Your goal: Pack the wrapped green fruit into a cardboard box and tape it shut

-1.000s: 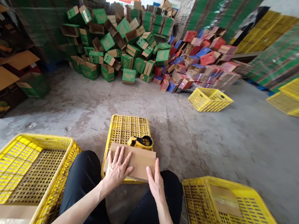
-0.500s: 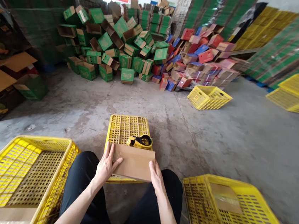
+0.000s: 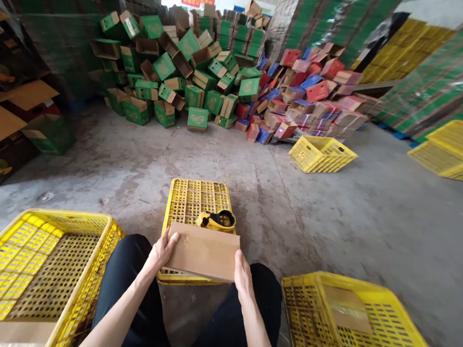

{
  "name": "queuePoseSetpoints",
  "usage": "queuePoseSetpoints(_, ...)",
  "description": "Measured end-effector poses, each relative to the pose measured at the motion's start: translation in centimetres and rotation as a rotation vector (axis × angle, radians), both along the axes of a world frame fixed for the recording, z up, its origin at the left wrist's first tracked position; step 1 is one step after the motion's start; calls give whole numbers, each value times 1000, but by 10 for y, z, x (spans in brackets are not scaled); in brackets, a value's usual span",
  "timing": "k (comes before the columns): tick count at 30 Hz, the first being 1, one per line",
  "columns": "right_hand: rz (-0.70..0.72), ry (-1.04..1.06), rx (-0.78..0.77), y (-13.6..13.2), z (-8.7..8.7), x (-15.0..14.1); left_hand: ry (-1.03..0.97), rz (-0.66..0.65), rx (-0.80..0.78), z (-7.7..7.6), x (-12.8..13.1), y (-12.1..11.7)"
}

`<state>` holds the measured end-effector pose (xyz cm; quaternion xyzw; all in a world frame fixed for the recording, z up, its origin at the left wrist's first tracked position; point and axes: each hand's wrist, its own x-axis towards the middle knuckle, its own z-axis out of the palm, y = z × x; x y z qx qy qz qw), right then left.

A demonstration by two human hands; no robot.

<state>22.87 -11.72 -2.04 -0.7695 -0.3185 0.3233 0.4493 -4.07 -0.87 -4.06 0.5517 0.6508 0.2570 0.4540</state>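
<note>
A flat piece of brown cardboard [image 3: 206, 250] lies across the near part of an upturned yellow plastic crate [image 3: 194, 194] between my knees. My left hand [image 3: 163, 251] grips its left end, thumb on top and the other fingers mostly hidden at the edge. At the right end my right hand [image 3: 242, 274] holds the cardboard's edge, thumb up, fingers partly out of sight. Just beyond the cardboard, a yellow and black tape dispenser [image 3: 216, 220] rests on the crate.
A yellow crate [image 3: 108, 225] with taped cardboard inside stands at my left, another yellow crate [image 3: 309, 281] with cardboard at my right. Ahead are piled green boxes [image 3: 164, 64], red and blue boxes [image 3: 318, 91] and a smaller yellow crate [image 3: 322, 153] on the concrete floor [image 3: 255, 165].
My left hand has gone from fingers spread on top of the cardboard to gripping its left end. The right hand stays at the right end. The tape dispenser has not moved.
</note>
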Motion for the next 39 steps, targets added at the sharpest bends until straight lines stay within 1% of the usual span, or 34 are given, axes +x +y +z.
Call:
queuePoseSetpoints(5,-47,-133,-91,9,3,2,-27,5,16,-5,1,0)
queuePoseSetpoints(9,-44,-207,-108,1,13,-6,-64,14,38,-7,-4,-2)
queuePoseSetpoints(15,25,-285,-29,-26,35,-33,-152,9,54,-7,-23,-8)
queuePoseSetpoints(18,37,-369,-3,-31,44,-40,-182,9,55,-8,-26,-12)
queuePoseSetpoints(20,55,-425,33,-31,47,-39,-184,22,56,-9,-24,-14)
queuePoseSetpoints(23,80,-443,70,-30,47,-39,-161,52,48,-9,-21,-16)
queuePoseSetpoints(27,67,-369,124,-32,45,-44,-139,68,38,-5,-24,-16)
queuePoseSetpoints(30,51,-202,142,-32,48,-45,-120,59,32,-2,-26,-17)
queuePoseSetpoints(33,65,-10,117,-31,49,-37,-70,48,20,2,-22,-18)
queuePoseSetpoints(36,72,105,72,-29,41,-24,3,56,6,5,-11,-17)
queuePoseSetpoints(39,38,145,2,-25,25,-13,59,68,-1,8,0,-15)
